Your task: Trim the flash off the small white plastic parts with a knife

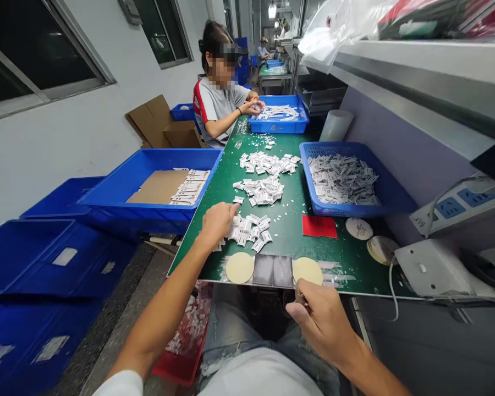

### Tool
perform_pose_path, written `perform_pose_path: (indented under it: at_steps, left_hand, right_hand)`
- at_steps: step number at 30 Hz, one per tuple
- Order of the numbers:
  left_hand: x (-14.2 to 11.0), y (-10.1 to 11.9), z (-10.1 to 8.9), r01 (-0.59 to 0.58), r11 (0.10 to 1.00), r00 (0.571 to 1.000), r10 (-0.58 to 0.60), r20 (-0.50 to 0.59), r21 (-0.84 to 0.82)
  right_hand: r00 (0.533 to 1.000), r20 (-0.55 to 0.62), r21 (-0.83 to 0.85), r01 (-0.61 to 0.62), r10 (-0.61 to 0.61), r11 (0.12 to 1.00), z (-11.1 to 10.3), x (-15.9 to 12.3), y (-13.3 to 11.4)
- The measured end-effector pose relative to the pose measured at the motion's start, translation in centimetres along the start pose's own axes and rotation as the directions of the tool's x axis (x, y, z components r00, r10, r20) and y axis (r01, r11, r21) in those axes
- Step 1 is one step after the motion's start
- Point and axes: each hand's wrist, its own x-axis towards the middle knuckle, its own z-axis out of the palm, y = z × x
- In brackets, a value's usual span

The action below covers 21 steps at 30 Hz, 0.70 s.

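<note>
My left hand [219, 224] is over the near pile of small white printed plastic pieces [251, 231], fingers curled and a fingertip close to a single white piece [238, 200]. Whatever sits in its fingers is hidden. Low at the table's front edge, my right hand [324, 319] is closed around a small dark object [300, 297], mostly covered by the fingers. Two round cream-coloured discs [240, 268] lie along the edge, with two dark grey rectangular pads [263, 269] between them. My right hand is just in front of the right disc [307, 270].
More white pieces [264, 190] are heaped farther up the green table [289, 220]. A blue basket [342, 210] full of them stands right, near a red card [319, 226] and power strip [454, 206]. Blue bins [148, 208] stand left; a co-worker [223, 99] sits beyond.
</note>
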Motion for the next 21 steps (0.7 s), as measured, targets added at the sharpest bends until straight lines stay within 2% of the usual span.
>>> perform_pose_path:
  at_steps: [4, 6, 8, 10, 12, 16, 17, 19, 21]
  left_hand:
    - [4.9, -1.2, 0.8, -0.001, 1.000, 1.000, 0.000, 0.006, 0.019]
    - [6.2, -1.3, 1.0, -0.021, 1.000, 0.999, 0.022, 0.045, -0.023]
    - [6.5, -1.3, 0.9, -0.030, 0.996, 0.997, 0.036, 0.071, -0.087]
    - [5.4, -1.2, 0.6, -0.032, 0.985, 0.996, 0.045, 0.075, -0.171]
    - [2.9, -1.1, 0.0, -0.035, 0.960, 0.996, 0.056, 0.067, -0.277]
    - [-5.4, -0.5, -1.4, -0.022, 0.880, 0.996, 0.057, 0.061, -0.475]
    - [-7.6, -0.2, -1.6, 0.008, 0.833, 0.997, 0.034, 0.067, -0.553]
    - [-11.4, 0.5, -1.9, 0.142, 0.543, 0.990, -0.095, 0.107, -0.828]
    - [-14.0, 1.3, -2.1, 0.210, 0.268, 0.968, -0.190, 0.162, -0.940]
  right_hand:
    - [0.996, 0.024, 0.054, -0.090, 0.089, 0.994, -0.4, -1.2, 0.8]
    - [0.992, 0.042, 0.072, -0.120, 0.117, 0.990, -0.5, -1.3, 0.9]
    - [0.987, 0.067, 0.093, -0.151, 0.145, 0.984, -0.5, -1.2, 0.8]
    - [0.982, 0.091, 0.119, -0.177, 0.167, 0.977, -0.6, -0.8, 0.5]
    - [0.977, 0.119, 0.147, -0.196, 0.180, 0.969, -0.7, -0.3, 0.2]
    - [0.972, 0.153, 0.169, -0.202, 0.176, 0.965, -0.4, 1.1, -0.7]
    - [0.974, 0.157, 0.161, -0.189, 0.164, 0.969, -0.2, 1.5, -1.0]
    - [0.979, 0.162, 0.123, -0.142, 0.122, 0.982, 0.2, 2.2, -1.7]
    - [0.987, 0.155, 0.051, -0.057, 0.049, 0.997, 0.6, 2.9, -2.5]
